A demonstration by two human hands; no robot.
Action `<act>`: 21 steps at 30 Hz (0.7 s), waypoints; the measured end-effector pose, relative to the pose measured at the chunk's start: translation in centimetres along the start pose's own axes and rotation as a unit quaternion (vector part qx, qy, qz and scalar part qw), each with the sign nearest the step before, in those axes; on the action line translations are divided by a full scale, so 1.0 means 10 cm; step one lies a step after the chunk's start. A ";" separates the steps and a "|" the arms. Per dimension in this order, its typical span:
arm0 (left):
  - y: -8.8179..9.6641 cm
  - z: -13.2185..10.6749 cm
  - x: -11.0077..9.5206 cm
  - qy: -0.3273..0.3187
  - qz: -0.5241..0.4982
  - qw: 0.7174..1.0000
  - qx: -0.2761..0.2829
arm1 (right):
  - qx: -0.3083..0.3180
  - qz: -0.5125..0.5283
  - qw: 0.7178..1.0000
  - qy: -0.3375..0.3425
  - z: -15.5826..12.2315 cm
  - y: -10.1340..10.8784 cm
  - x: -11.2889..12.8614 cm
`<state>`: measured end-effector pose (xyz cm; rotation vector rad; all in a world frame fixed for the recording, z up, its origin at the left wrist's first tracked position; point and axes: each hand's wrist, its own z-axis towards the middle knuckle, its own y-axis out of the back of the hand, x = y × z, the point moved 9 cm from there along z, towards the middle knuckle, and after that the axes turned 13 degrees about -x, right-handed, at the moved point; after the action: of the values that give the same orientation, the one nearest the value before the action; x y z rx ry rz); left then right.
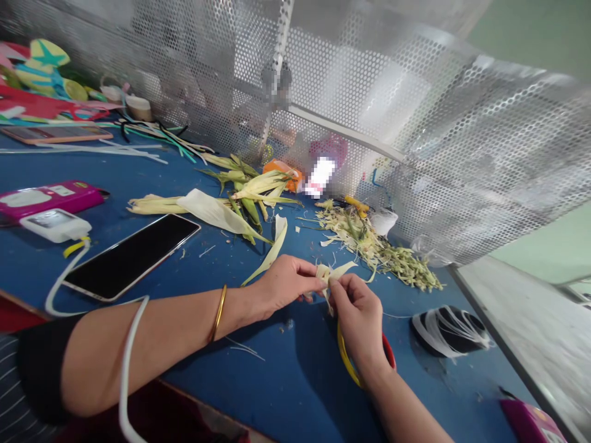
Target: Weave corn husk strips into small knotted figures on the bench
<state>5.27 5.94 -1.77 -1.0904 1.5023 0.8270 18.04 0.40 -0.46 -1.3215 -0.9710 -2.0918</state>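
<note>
Between my two hands is a pale strip of corn husk (342, 269), bent or folded where the fingers meet. My left hand (287, 283), with a gold bangle on its wrist, pinches the strip's left part. On the right side, my right hand (359, 311) pinches it between thumb and fingers. A loose corn husk (272, 251) lies just beyond my left hand, and a broad husk leaf (216, 212) rests further left. Behind them is a heap of green and yellow husks (252, 191). Under my right wrist a yellow and red ring (345, 357) shows in part.
Husk scraps (369, 243) are piled at the back right, before a perforated metal screen (341, 86). A thread spool (450, 332) stands at right. On the left lie a black-screened phone (133, 255), a magenta device (55, 198) and a white cable (125, 369) crossing my left forearm.
</note>
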 end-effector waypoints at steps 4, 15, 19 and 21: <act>0.04 0.05 0.03 0.035 -0.052 0.998 -0.003 | 0.041 0.025 0.999 -0.021 0.04 -0.03 0.02; 0.14 0.10 -0.02 0.064 -0.080 0.994 -0.038 | 0.021 -0.063 0.993 0.099 0.07 0.06 0.18; 0.20 0.10 -0.06 0.042 -0.067 0.994 -0.082 | 0.004 0.007 0.995 0.098 0.06 0.16 0.27; 0.21 0.10 -0.08 0.033 -0.061 0.993 -0.092 | 0.047 0.087 0.993 0.063 0.05 0.11 0.26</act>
<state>3.67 7.70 -1.29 -1.3440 1.4192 0.8640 17.97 0.02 2.37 -1.1676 -0.8588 -1.9483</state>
